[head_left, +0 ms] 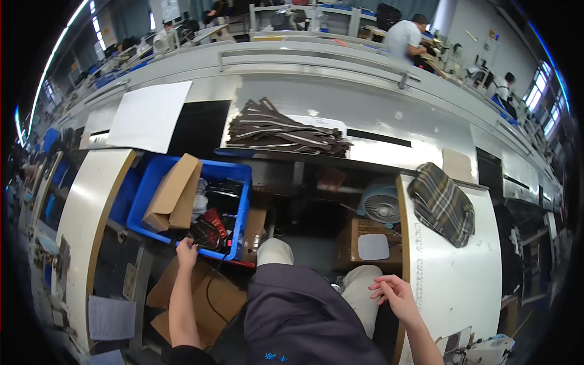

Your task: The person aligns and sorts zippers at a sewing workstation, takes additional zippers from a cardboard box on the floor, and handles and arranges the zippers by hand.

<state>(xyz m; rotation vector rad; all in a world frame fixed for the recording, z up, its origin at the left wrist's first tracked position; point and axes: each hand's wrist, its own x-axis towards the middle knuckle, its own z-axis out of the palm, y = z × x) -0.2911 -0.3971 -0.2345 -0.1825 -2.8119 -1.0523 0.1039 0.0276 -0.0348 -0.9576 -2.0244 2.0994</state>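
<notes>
My left hand (187, 250) is closed on the near rim of a blue plastic bin (242, 210). Inside the bin, a folded brown cardboard piece (173, 193) leans up at the left, beside dark plastic-wrapped items and a red-and-black packet (211, 228). My right hand (392, 292) hovers by my right knee, near the edge of the white table (456, 286); its fingers are loosely bent and apart, with nothing in them. A plaid cloth piece (442, 204) lies farther up that table.
Dark fabric strips (286, 131) are piled on the metal worktop ahead, right of a white sheet (151, 115). Below stand a fan (382, 205) and a cardboard box (350, 243). An open carton (225, 298) sits under the bin. A person (403, 39) works in the background.
</notes>
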